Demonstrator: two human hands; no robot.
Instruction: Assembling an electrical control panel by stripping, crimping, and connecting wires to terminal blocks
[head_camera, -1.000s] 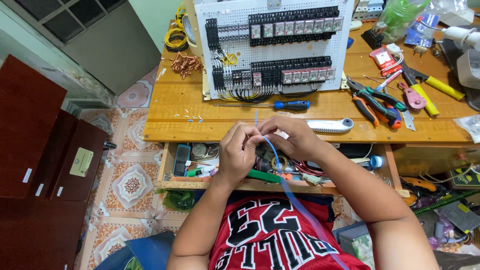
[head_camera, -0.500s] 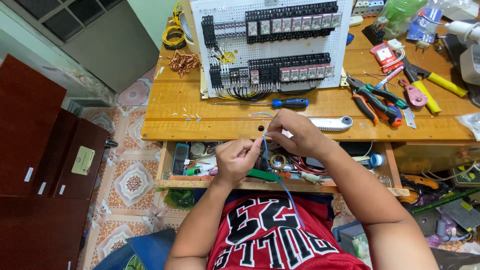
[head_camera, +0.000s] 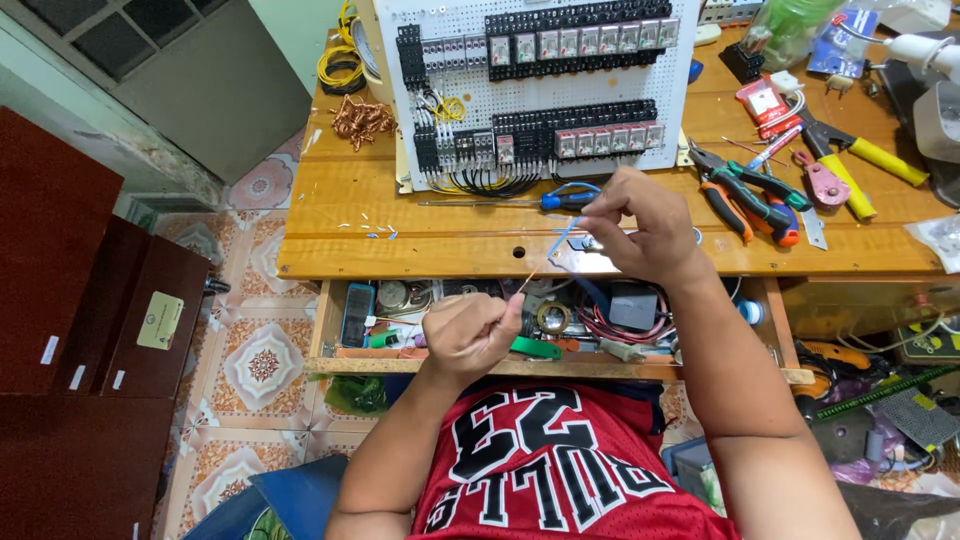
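Head view: right hand (head_camera: 645, 225) pinches the blue wire (head_camera: 563, 238) above the desk's (head_camera: 420, 245) front edge, fingers closed on it. Left hand (head_camera: 470, 335), closed in a loose fist over the open drawer (head_camera: 345, 362), pinches the wire's bare copper end (head_camera: 528, 280). A blue-handled screwdriver (head_camera: 565, 198) lies just behind, before the white relay panel (head_camera: 540, 90).

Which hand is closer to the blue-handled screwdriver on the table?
The right hand. It hovers just beside the blue-handled screwdriver, near its handle, pinching a blue wire. The left hand is lower down, over the open drawer, farther from it.
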